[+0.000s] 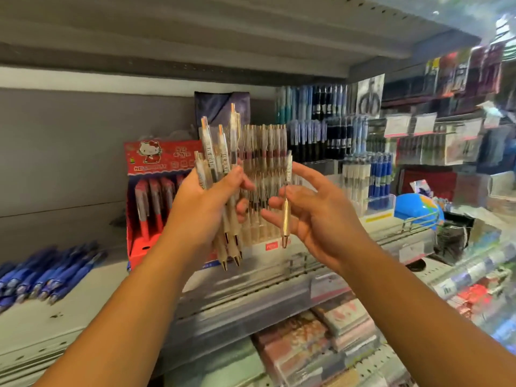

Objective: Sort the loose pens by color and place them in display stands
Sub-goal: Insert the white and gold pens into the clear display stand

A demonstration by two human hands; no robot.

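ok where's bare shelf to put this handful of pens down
Bare shelf lies between the loose blue pens and the red display box. Right of that box it is crowded: the clear pen stand, then packed blue pen racks.

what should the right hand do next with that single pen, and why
Probably lift the single cream, gold-tipped pen held in the right hand into the clear acrylic stand just behind; it holds matching cream pens, while the left hand grips the pen bundle.

Hanging packs [460,71] in blur; blue pens [47,275] partly beyond left edge
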